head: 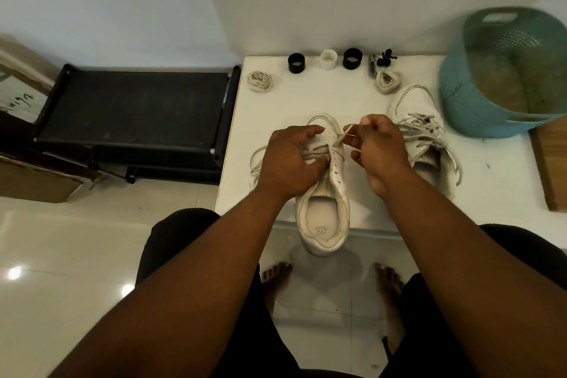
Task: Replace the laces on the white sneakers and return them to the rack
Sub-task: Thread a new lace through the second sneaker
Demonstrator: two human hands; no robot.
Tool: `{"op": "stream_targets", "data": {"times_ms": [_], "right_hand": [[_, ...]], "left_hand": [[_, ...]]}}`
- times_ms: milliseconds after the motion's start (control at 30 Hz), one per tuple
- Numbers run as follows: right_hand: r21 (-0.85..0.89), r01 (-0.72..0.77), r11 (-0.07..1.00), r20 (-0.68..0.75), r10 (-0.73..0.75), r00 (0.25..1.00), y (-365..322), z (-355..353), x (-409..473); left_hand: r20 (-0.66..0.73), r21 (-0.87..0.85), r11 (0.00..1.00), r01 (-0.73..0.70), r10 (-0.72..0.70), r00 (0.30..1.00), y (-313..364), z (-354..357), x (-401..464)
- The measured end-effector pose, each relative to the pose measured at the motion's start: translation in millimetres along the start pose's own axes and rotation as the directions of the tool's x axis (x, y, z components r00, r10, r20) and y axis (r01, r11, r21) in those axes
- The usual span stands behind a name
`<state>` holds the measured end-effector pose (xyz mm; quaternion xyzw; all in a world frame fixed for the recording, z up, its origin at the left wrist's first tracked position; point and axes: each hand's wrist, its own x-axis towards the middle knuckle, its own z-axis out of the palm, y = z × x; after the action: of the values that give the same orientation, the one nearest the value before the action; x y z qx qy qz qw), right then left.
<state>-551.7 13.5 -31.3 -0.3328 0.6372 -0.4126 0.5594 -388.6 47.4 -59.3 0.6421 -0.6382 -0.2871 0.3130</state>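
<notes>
- Right hand point(376, 147) pinches the lace end point(345, 134) between thumb and fingertips, just off the eyelet row; left hand point(291, 159) curls over the near sneaker point(322, 209), fingers on the crossed lace over the tongue.
- Near sneaker sits on the white table point(337, 95), heel hanging over the near edge, toe pointing away. Upper eyelets look empty; lace runs only through the toe-end rows.
- Can't tell whether this lace is going in or coming out; hands cover the working eyelets.
- To do the step well: keep the left hand pinning the shoe, since the overhanging heel could tip it off. Pull the lace end straight along the eyelet axis, keep the lace flat, and even out both tails per row.
- Loose lace loop hangs off the left side of the shoe, so watch for snagging.
- Second sneaker point(423, 132) is just right of the hands, laced, with slack strands; the right wrist is close to them.
- Two coiled laces at the back: one left point(260, 81), one point(387, 80) by the second sneaker's toe.
- Three short rings point(327, 61) and some small hardware point(380, 63) along the far edge, out of the way.
- Teal basket point(503, 70) crowds the right side of the table.
- Black rack point(135, 107) stands left of the table, top shelf free, an easy reach.
</notes>
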Motion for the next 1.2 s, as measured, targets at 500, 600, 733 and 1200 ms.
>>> {"op": "stream_targets", "data": {"times_ms": [500, 600, 733, 1200], "right_hand": [[-0.709, 0.329, 0.624, 0.069, -0.402, 0.913, -0.3, -8.0, 3.8], [-0.673, 0.319, 0.667, -0.137, -0.537, 0.833, -12.8, -22.2, 2.2], [-0.807, 0.419, 0.416, 0.169, -0.518, 0.839, -0.1, -14.5, -2.0], [-0.803, 0.504, 0.319, 0.320, -0.482, 0.815, 6.8, -11.9, 0.8]], "left_hand": [[0.069, 0.135, 0.982, 0.131, -0.141, 0.988, -1.9, -3.1, 5.6], [0.079, 0.118, 0.982, 0.145, -0.155, 0.985, -1.3, -3.1, 4.8], [0.072, 0.114, 0.983, 0.142, -0.151, 0.986, -2.6, -2.5, 6.6], [0.079, 0.120, 0.984, 0.129, -0.139, 0.987, -4.5, -1.7, 6.4]]}}
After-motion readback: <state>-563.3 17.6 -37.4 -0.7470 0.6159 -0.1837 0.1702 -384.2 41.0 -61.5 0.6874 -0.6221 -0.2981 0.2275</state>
